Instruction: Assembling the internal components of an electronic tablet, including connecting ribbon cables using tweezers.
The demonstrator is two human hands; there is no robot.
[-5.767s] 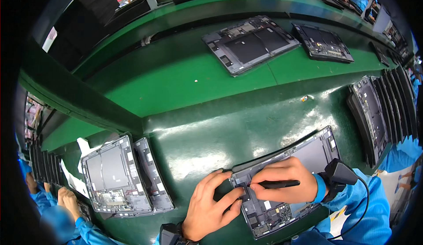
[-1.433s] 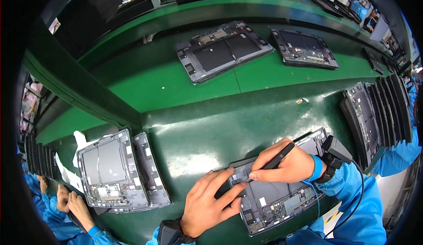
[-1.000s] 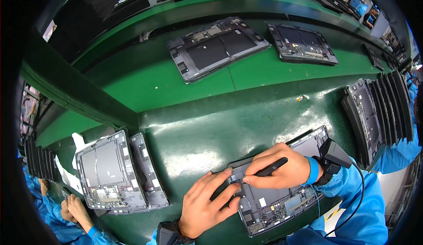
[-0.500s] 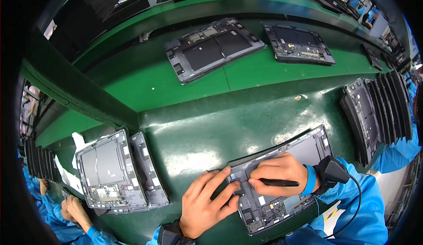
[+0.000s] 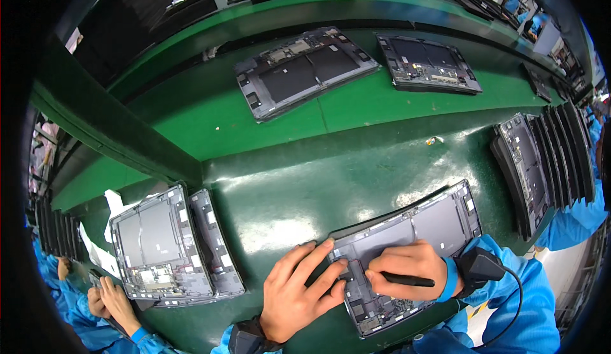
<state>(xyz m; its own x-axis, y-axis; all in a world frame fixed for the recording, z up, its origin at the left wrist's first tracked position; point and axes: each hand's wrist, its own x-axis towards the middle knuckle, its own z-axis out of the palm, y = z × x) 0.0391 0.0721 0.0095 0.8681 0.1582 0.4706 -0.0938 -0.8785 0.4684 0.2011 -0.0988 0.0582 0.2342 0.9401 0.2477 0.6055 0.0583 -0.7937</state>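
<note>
Fingers of right hand (image 5: 407, 268) pinch black stylus (image 5: 407, 281); left hand (image 5: 299, 290) apparently flat on tablet chassis (image 5: 439, 217).

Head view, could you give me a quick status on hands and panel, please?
Left hand pressing open tablet panel. Right hand gripping black pen tool over it. Nothing obstructing.

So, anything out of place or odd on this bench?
Mostly tidy. One small scrap lies loose on the green bench, apart from every tray. White paper sticks out crumpled from under the left stack. The left hand steadies the open chassis; the right hand holds a black pen tool.
</note>
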